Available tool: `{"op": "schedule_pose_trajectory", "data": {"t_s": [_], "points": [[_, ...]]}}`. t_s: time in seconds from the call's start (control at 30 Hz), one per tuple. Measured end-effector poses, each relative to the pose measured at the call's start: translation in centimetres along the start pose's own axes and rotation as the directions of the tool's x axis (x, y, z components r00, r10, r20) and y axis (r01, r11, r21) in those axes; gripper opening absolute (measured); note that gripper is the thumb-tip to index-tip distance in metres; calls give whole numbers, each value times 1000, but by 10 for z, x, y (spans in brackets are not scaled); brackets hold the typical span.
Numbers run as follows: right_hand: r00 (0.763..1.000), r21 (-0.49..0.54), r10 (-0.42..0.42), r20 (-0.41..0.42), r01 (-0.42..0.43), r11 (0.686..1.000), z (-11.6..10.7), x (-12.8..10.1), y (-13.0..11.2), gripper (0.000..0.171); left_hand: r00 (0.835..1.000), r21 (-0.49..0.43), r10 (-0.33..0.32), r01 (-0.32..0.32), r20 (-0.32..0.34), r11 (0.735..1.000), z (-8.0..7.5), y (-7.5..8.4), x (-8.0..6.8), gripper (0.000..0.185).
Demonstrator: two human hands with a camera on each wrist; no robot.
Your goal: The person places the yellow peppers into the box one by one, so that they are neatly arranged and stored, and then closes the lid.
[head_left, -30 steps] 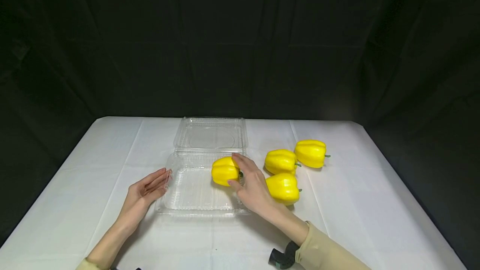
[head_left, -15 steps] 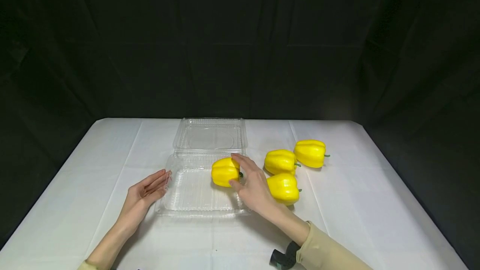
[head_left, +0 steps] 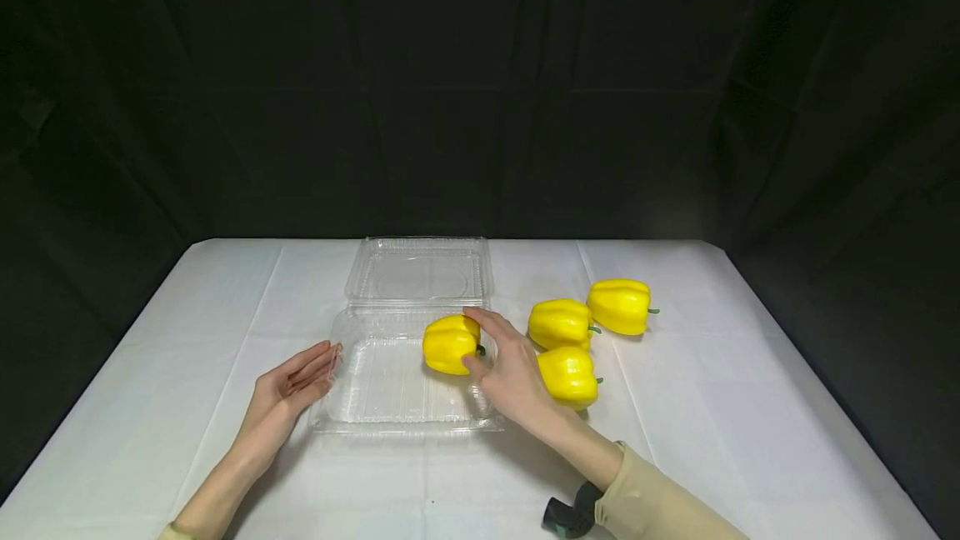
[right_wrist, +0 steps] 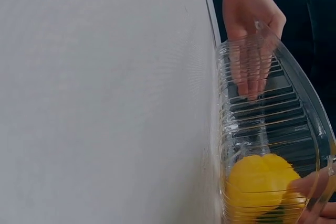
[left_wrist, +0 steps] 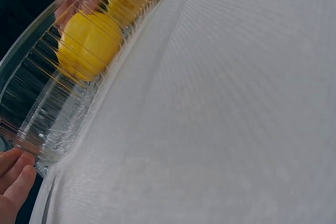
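A clear plastic clamshell container point(head_left: 375, 425) lies with its lid laid back in the head view. Inside its right side, a yellow bell pepper point(head_left: 448, 345) rests on its side, stem to the right. My right hand point(head_left: 510, 373) holds this pepper near the stem end, thumb below and fingers above. The right wrist view shows the same pepper point(right_wrist: 260, 179) through the ribbed wall, with fingertips point(right_wrist: 304, 183) on it. With its fingers extended, my left hand point(head_left: 281, 402) touches the container's left wall; part of it appears in the left wrist view.
Just right of the container lie three more yellow bell peppers: a near one point(head_left: 570, 377), a middle one point(head_left: 561, 323) and a far one point(head_left: 621, 307). A black object point(head_left: 570, 513) sits by the right sleeve. Black curtain point(head_left: 480, 107) surrounds the white table point(head_left: 720, 407).
My right thumb has shifted slightly to the right along the pepper. The pepper, the container and my left hand stay practically where they were.
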State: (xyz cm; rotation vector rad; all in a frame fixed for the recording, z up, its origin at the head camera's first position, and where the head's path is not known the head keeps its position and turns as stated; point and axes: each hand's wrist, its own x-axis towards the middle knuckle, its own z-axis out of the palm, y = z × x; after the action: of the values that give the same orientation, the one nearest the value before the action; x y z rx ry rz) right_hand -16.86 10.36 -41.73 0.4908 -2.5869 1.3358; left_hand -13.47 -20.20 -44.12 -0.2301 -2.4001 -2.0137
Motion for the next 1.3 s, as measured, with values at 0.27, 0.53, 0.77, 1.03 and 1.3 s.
{"op": "schedule_pose_trajectory", "data": {"t_s": [0.27,0.53,0.77,1.03,1.3], "points": [[1000,22,16,8,-16,1000,-3,-1,-1,66,1000,8,-9,9,-4,1000,0,0,0,54],[999,63,36,36,-38,997,-10,0,0,63,1000,10,-11,11,-11,1000,0,0,-1,54],[996,88,80,40,-83,993,-27,-4,-4,62,1000,1,-11,11,-13,1000,1,1,-1,53],[1000,63,17,19,-18,998,-45,-7,1,59,1000,4,-3,3,-15,1000,0,1,1,53],[999,49,25,-23,-24,999,-63,-10,9,59,1000,5,-2,2,-18,1000,0,0,0,53]]}}
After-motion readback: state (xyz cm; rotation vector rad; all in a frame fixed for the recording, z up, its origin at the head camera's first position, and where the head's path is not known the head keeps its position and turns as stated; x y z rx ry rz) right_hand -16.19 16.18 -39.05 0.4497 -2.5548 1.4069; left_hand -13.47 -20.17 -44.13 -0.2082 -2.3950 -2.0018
